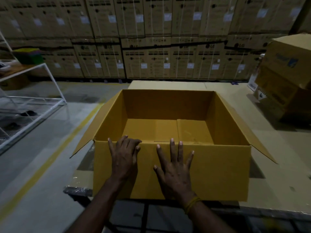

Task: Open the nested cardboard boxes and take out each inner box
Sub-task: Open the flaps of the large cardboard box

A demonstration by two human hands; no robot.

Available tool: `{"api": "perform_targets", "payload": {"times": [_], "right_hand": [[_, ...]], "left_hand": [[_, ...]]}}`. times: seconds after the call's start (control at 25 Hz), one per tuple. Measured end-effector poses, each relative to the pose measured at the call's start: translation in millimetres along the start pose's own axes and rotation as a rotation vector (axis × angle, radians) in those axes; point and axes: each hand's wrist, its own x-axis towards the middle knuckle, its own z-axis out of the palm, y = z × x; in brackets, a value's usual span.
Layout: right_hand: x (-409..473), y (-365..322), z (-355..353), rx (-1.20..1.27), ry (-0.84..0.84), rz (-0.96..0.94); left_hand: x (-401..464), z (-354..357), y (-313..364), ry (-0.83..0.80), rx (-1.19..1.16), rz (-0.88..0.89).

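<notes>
Open cardboard box point(171, 172) on the counter point(269, 165), mouth upward, long axis running left to right, near flap folded down toward the viewer. Side flaps splayed outward left and right. Inside, only the bare bottom flaps. Left hand point(123, 158) flat on the near flap, fingertips curling over the fold at the rim. Right hand point(175, 169) spread wide, palm pressed flat on the same flap; yellow band point(191, 205) at its wrist. Behind, stacked cartons point(168, 61) printed "LG" with white labels, smaller print unreadable. Tilted carton point(286, 64) at right with a blue logo, illegible. White rack point(33, 91) at left.
</notes>
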Motion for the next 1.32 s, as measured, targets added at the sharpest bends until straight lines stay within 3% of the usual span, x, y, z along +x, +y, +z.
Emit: {"api": "perform_targets", "payload": {"times": [0.32,0.64,0.96,1.32], "right_hand": [[-7,-64,7,0.007,0.021,-0.009],[2,-91,11,-0.043,0.027,0.025],[-28,-72,-5,-0.006,0.036,0.124],[-69,28,-63,-0.031,0.004,0.195]], "left_hand": [[-20,-34,-50,0.050,-0.039,-0.022],[-27,-32,-68,0.045,0.005,0.082],[-54,-10,-5,-0.092,0.011,0.221],[-71,15,113,-0.181,-0.071,0.233]]}}
